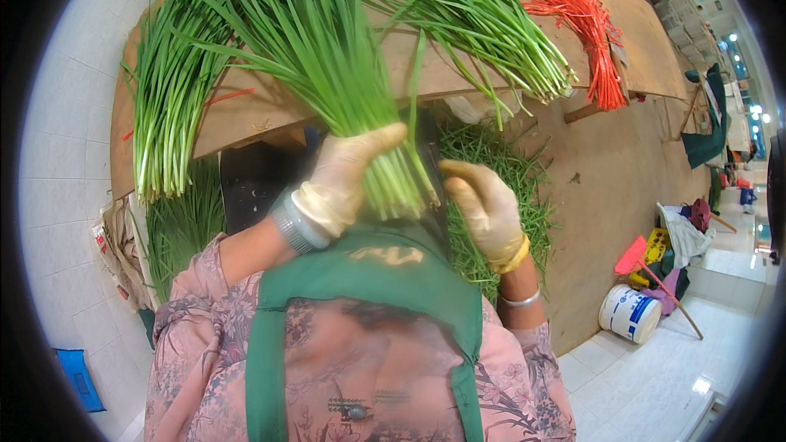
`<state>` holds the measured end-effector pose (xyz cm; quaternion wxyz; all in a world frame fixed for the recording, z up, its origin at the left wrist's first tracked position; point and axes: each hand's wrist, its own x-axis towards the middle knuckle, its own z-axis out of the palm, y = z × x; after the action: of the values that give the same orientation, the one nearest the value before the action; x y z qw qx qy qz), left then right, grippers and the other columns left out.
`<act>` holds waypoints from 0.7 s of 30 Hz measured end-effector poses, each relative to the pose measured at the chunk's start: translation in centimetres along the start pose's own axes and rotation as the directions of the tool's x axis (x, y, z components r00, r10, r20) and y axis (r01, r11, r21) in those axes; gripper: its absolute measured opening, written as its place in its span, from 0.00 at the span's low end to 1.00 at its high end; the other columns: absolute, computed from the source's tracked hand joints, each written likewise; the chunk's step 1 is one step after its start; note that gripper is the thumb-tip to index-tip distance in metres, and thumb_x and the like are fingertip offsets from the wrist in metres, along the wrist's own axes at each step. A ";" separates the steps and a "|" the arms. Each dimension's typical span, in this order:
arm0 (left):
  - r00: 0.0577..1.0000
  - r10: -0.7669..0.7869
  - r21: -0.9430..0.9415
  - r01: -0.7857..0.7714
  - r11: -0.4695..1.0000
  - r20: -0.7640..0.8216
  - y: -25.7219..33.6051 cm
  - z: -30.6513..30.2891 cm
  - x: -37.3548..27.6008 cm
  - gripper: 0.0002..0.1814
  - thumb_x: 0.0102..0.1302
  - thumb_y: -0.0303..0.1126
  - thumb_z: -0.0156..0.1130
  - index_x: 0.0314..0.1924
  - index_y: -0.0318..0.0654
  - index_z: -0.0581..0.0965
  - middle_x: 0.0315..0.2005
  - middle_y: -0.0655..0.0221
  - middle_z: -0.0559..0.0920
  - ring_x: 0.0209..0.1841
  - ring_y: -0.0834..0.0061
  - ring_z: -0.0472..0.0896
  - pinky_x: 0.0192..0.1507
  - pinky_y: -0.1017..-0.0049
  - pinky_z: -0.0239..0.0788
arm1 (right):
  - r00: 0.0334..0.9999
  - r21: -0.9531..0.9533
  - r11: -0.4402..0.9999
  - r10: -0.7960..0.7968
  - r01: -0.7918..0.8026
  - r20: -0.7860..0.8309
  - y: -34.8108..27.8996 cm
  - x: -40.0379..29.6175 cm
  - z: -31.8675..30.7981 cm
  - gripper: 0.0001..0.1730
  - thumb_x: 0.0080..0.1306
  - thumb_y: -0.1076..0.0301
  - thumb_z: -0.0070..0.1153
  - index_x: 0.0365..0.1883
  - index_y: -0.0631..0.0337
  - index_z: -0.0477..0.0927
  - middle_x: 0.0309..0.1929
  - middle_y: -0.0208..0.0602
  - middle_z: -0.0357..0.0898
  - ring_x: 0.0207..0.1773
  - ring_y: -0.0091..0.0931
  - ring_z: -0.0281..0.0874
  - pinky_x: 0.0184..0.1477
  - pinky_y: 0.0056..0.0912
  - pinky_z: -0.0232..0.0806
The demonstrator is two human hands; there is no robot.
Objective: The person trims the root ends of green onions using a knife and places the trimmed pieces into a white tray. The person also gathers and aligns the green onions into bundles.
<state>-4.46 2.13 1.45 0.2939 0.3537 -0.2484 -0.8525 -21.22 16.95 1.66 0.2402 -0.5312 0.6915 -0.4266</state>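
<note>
My gloved left hand (347, 172) is wrapped around a thick bunch of Chinese chives (350, 86), its pale cut ends pointing down towards me and its green leaves spreading over the table. To the right of those ends, my gloved right hand (485, 212) hangs with curled fingers and a small gap to the stalks; nothing shows in it. One loose chive stalk (417, 159) droops beside the bunch. Another chive bundle (178, 104) lies on the table at left, and a chive pile (485, 24) lies at right. The bunch's lower end is blurred.
The wooden table (264, 110) ends just before me. Red ties (583, 24) lie at its right. Chive scraps (503, 172) heap below on the right; more chives (184, 227) stand low on the left. A white bucket (629, 313) and a pink-headed broom (632, 256) are at far right.
</note>
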 end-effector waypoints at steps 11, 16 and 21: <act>0.998 0.018 0.039 -0.016 0.999 -0.067 0.2 0.8 0.1 0.15 0.62 0.21 0.72 0.48 0.36 0.80 0.39 0.70 0.84 0.39 0.76 0.84 0.44 0.73 0.78 | 0.952 0.381 0.901 0.278 -0.210 -0.131 0.5 1.2 5.8 0.07 0.72 0.69 0.57 0.39 0.64 0.82 0.32 0.42 0.81 0.33 0.34 0.80 0.36 0.35 0.73; 0.986 0.124 0.108 -0.113 0.988 -0.110 -0.7 0.3 0.8 0.14 0.61 0.21 0.73 0.46 0.37 0.81 0.37 0.72 0.85 0.38 0.77 0.83 0.43 0.73 0.77 | 0.970 -0.302 0.923 0.220 -0.240 -0.099 8.9 -7.4 4.0 0.06 0.71 0.68 0.56 0.41 0.61 0.80 0.36 0.46 0.82 0.37 0.41 0.82 0.37 0.42 0.75; 0.993 0.103 0.098 -0.097 0.991 -0.063 -0.6 0.2 0.9 0.12 0.63 0.22 0.72 0.47 0.34 0.81 0.37 0.66 0.86 0.38 0.72 0.86 0.42 0.69 0.80 | 0.877 -0.585 0.712 0.480 -0.389 0.000 5.6 -5.4 0.8 0.20 0.76 0.57 0.51 0.56 0.63 0.80 0.52 0.53 0.83 0.52 0.48 0.83 0.54 0.48 0.74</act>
<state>-5.29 1.97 0.79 0.3274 0.3831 -0.2957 -0.8116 -21.84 22.11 -4.16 0.2166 -0.4308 0.8714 -0.0906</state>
